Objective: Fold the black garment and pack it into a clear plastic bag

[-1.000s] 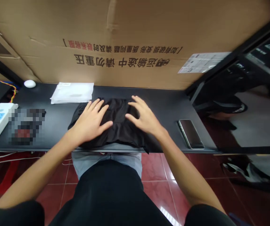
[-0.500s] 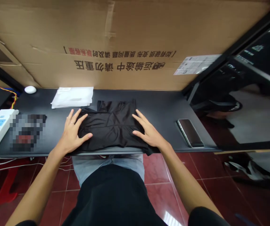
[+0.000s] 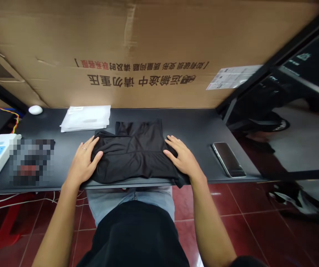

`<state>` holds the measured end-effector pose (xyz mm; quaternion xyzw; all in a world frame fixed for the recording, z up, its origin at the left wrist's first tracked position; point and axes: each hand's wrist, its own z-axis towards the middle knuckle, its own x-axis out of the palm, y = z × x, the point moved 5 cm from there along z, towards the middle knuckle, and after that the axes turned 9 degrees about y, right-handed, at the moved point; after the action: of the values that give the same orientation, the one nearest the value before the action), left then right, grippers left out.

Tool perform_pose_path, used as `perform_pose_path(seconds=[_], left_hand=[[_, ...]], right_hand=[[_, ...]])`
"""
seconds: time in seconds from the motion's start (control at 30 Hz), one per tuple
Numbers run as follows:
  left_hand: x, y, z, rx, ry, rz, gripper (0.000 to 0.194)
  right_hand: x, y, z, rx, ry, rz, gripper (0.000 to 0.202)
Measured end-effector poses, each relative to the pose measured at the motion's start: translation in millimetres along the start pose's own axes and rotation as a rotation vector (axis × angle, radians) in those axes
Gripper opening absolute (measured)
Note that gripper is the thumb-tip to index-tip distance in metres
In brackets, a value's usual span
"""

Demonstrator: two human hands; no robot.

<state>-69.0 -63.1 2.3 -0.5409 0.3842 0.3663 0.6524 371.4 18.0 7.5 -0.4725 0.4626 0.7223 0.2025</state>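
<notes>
Black, thin-looking cloth garment (image 3: pixel 137 155) lies creased and folded on a dark desktop (image 3: pixel 189 124), one corner poking past the front edge, a smartphone (image 3: pixel 228 159) well apart at right. Left hand (image 3: pixel 83 162) and right hand (image 3: pixel 184 158) flank it, fingers spread and resting on its side edges, pinching nothing. It should handle light, limp and perhaps slippery, hardly fragile, best held by both side folds.

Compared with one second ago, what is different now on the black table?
The left hand moved left and the right hand slightly right, from on top of the crumpled black fabric garment toward its side edges. The flat white packet and the rectangular dark-screened phone stayed in place.
</notes>
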Motion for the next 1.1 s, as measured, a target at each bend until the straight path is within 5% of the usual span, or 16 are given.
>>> perform_pose_path(seconds=[1.1], left_hand=[[-2.1,-4.3,-0.5,-0.015,-0.048,-0.053,0.064]], right_hand=[[-0.6,-3.1,-0.2,-0.011,-0.021,-0.002,0.055]])
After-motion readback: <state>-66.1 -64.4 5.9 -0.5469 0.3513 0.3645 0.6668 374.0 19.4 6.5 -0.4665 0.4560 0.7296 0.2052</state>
